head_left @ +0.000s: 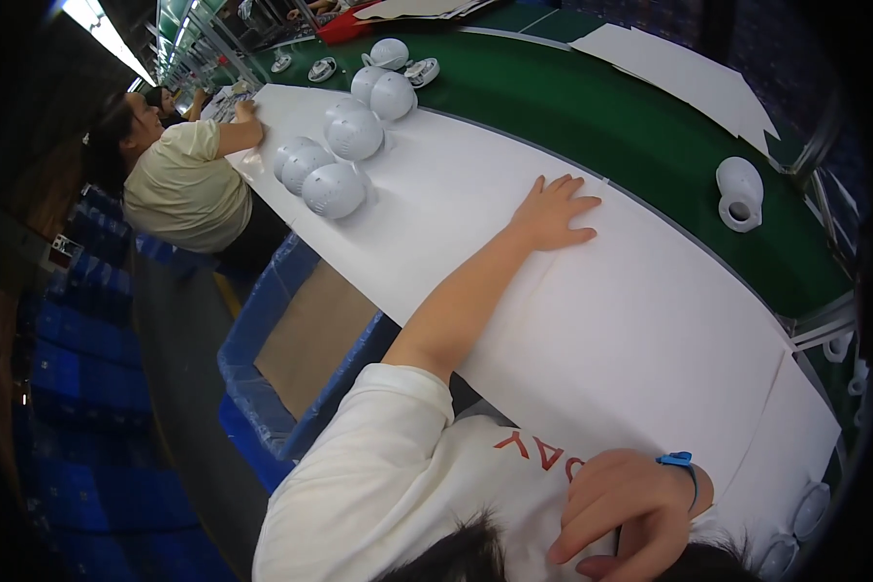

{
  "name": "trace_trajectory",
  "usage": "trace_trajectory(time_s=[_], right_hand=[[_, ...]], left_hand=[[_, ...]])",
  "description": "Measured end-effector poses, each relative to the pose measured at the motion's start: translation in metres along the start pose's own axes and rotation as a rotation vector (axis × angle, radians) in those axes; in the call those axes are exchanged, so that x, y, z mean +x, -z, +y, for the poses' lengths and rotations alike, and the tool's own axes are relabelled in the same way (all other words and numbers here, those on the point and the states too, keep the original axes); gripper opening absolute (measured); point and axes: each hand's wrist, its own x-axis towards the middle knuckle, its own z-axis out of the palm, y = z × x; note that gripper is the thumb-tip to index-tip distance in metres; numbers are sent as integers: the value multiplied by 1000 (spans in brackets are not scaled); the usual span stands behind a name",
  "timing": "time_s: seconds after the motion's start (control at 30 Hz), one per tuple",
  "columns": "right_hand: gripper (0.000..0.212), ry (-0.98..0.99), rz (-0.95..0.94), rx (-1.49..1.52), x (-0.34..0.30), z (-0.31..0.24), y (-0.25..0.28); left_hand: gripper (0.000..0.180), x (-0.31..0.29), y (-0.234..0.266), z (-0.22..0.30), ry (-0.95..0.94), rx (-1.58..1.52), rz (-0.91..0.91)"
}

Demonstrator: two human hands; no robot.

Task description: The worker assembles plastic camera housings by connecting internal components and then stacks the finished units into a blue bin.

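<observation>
the left hand [554, 213] lies flat with fingers spread on the white sheet [592, 320] covering the table beside the green conveyor belt [630, 126], gripping nothing, while the right hand [626, 509], fingers curled, seems raised to the person's head, holding nothing visible.

Matt white sheet [592, 330], glossy plastic domes [335, 189], green felt-like belt [611, 126]

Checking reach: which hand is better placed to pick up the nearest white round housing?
Probably left: the left hand lies flat on the white sheet, nearer that housing; the right hand is up by the hair.
</observation>
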Motion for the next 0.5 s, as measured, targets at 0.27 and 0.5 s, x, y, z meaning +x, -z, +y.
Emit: trace_trajectory(time_s=[0.27, 0.5], right_hand=[[40, 149, 105, 29, 5, 4, -9], [39, 106, 101, 12, 0, 5, -5]], left_hand=[[53, 1, 1, 0, -15, 17, 20], [54, -3, 0, -5, 7, 23, -4]])
